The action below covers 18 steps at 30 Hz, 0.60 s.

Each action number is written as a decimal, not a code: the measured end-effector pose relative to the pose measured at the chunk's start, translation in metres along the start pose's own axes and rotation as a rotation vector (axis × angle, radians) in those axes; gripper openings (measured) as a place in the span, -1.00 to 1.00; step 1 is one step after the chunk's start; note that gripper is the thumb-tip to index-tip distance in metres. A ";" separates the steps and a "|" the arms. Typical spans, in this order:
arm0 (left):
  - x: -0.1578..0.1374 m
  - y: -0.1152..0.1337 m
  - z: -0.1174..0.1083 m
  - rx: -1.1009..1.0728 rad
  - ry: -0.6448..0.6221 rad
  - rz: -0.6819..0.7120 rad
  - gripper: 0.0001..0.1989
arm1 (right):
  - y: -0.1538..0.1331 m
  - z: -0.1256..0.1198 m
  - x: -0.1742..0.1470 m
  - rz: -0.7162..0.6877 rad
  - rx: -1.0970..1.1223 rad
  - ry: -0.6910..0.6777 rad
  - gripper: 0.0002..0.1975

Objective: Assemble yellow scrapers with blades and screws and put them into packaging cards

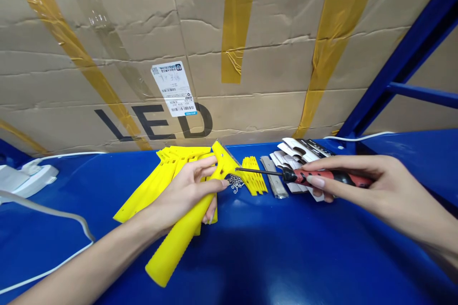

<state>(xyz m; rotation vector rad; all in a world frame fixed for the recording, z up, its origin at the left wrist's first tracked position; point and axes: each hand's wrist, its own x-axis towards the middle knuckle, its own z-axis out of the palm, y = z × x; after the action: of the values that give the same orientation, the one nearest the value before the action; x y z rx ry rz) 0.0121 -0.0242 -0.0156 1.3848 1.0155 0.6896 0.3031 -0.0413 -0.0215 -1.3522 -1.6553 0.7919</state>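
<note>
My left hand [195, 183] is closed around the neck of a yellow scraper [181, 243], whose thick handle slants down toward me. A metal blade edge [229, 151] shows at the scraper's head. In my right hand [379, 181] is a red and black screwdriver [332, 177], held level with its shaft pointing left. The screwdriver's tip meets or nearly meets the right side of the scraper head; exact contact is hard to make out. Behind my left hand lies a pile of yellow scraper bodies [143, 195]. Small metal nuts or screws [235, 183] lie just below the scraper head.
Several yellow plastic pieces [255, 176], a stack of flat grey metal blades [275, 178] and white-and-black card packaging [298, 152] lie along the back of the blue surface [250, 257]. A large cardboard box [272, 57] stands behind. White power strip [32, 181] and cables sit left; a blue frame post [400, 57] rises right.
</note>
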 end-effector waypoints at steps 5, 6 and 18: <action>0.000 -0.001 -0.001 0.005 0.056 -0.048 -0.72 | 0.001 0.000 -0.001 0.008 0.010 0.018 -0.69; 0.000 -0.001 -0.001 0.001 0.059 -0.048 -0.71 | 0.002 -0.001 -0.001 0.013 0.006 0.008 -0.69; -0.002 -0.001 -0.002 0.008 0.018 -0.026 -0.73 | 0.002 -0.004 -0.003 0.055 0.019 -0.047 -0.64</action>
<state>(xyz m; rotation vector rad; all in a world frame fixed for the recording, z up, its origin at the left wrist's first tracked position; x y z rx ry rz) 0.0095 -0.0252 -0.0161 1.3722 1.0502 0.6799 0.3073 -0.0437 -0.0216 -1.3800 -1.6486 0.8754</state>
